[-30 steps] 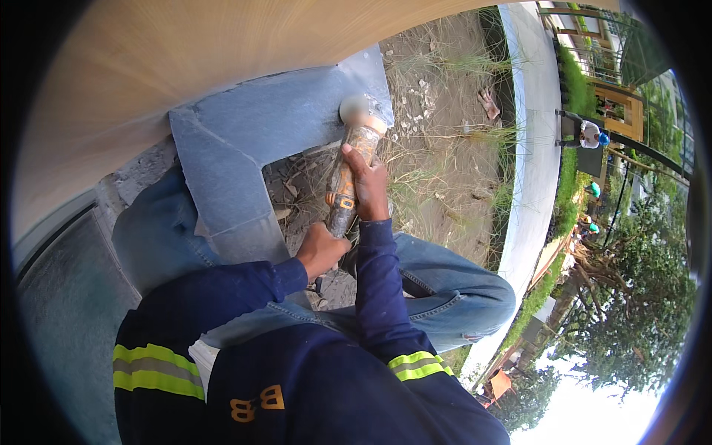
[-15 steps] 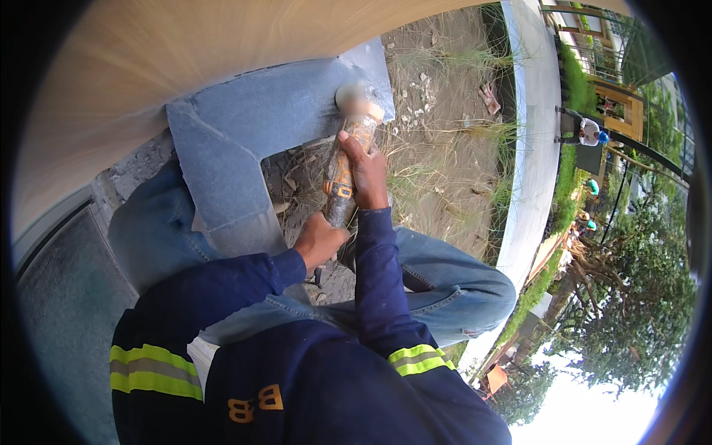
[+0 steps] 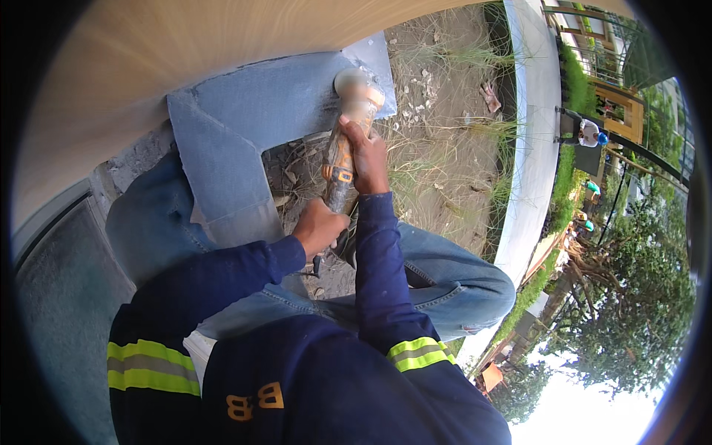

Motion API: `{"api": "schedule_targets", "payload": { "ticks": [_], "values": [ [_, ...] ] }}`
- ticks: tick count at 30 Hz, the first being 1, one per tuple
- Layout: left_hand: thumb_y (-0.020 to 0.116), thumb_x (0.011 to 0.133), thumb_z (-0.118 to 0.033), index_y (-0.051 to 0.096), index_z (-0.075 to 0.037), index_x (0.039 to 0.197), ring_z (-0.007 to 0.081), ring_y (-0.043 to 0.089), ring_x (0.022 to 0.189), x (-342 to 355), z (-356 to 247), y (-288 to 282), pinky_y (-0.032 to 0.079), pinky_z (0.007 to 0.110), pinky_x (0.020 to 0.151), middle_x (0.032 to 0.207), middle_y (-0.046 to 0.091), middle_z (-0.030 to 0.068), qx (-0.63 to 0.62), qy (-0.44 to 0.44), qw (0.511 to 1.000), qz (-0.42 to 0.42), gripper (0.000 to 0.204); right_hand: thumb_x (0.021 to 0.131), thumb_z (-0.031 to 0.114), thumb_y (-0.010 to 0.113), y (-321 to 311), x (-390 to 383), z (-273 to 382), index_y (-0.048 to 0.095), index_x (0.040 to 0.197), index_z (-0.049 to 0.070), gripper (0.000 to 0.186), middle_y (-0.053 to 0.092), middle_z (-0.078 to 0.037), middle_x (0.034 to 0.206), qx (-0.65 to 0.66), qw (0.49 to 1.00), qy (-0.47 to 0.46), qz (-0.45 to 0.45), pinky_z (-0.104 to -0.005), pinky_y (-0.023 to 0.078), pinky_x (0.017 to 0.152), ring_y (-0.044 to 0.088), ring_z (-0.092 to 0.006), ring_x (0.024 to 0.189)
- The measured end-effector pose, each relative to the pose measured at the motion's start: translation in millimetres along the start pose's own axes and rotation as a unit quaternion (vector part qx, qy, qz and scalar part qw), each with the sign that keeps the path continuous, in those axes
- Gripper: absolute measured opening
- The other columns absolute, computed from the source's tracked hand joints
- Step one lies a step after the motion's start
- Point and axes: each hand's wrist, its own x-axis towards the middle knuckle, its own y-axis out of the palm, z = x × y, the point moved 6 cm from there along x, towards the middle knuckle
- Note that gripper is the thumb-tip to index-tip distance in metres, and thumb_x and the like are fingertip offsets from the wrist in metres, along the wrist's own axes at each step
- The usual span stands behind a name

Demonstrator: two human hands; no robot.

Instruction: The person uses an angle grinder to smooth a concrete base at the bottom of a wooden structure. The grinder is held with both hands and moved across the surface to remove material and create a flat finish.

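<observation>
With left hand (image 3: 319, 225) and right hand (image 3: 369, 159) wrapped around the grinder (image 3: 340, 167), a slip could gouge the slab (image 3: 274, 104).

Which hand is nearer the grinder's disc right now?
Right. The right hand grips the grinder just behind the disc; the left hand holds its back end, farther away.

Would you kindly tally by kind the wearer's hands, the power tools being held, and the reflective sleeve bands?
Hands, left hand and right hand: 2
Held power tool: 1
Reflective sleeve bands: 2
Total: 5
</observation>
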Motion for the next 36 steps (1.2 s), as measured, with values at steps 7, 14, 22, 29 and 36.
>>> {"api": "schedule_targets", "payload": {
  "ticks": [7, 14, 22, 29, 36],
  "values": [
    [0.066, 0.08, -0.01, 0.061, 0.001, 0.07, 0.018, 0.058, 0.047, -19.9, -17.5, 1.8, 0.043, 0.038, 0.043, 0.058, 0.058, 0.0094, 0.028, -0.019, 0.999, 0.003, 0.016, 0.09, 0.033, 0.081, 4.3, -13.2, 10.1, 0.066, 0.109, -0.001, 0.042, 0.068, -0.006, 0.091, 0.011, 1.0, 0.016, 0.001, -0.0295, 0.052, 0.064, 0.064, -0.0132, 0.071],
    [0.067, 0.08, -0.008, 0.061, 0.0, 0.068, 0.0161, 0.058, 0.047, -13.1, -14.8, -7.5, 0.045, 0.036, 0.045, 0.059, 0.058, 0.0064, -0.01, 0.005, 1.0, 0.021, 0.016, 0.091, 0.033, 0.081, 15.4, -1.6, 8.0, 0.065, 0.111, -0.002, 0.044, 0.068, -0.006, 0.092, -0.003, 1.0, 0.024, 0.01, -0.0302, 0.053, 0.064, 0.064, -0.0135, 0.071],
    [0.067, 0.079, -0.009, 0.062, 0.002, 0.069, 0.0173, 0.057, 0.048, -30.2, -13.6, -1.5, 0.043, 0.039, 0.046, 0.059, 0.059, 0.008, 0.03, -0.027, 0.999, 0.021, 0.015, 0.092, 0.034, 0.079, -3.4, -22.8, -1.3, 0.065, 0.113, -0.003, 0.044, 0.07, -0.008, 0.097, -0.004, 0.999, 0.023, -0.022, -0.0307, 0.054, 0.072, 0.066, -0.0142, 0.08],
    [0.067, 0.079, -0.012, 0.063, 0.003, 0.068, 0.0196, 0.062, 0.046, -7.5, -12.1, -8.3, 0.045, 0.038, 0.042, 0.056, 0.059, 0.0101, 0.026, 0.009, 1.0, -0.003, 0.019, 0.092, 0.032, 0.079, 13.0, -0.2, 10.7, 0.067, 0.109, -0.002, 0.04, 0.069, -0.007, 0.096, -0.005, 1.0, 0.012, 0.007, -0.0293, 0.052, 0.068, 0.064, -0.013, 0.075],
    [0.069, 0.08, -0.01, 0.06, 0.0, 0.069, 0.0161, 0.055, 0.047, -25.1, -7.6, 3.1, 0.043, 0.037, 0.044, 0.059, 0.056, 0.006, 0.039, -0.052, 0.997, 0.052, 0.016, 0.091, 0.034, 0.081, -15.3, -28.6, -1.8, 0.067, 0.11, -0.002, 0.044, 0.069, -0.007, 0.093, -0.003, 0.999, 0.02, -0.05, -0.0296, 0.053, 0.067, 0.065, -0.0132, 0.075]
  ]
}}
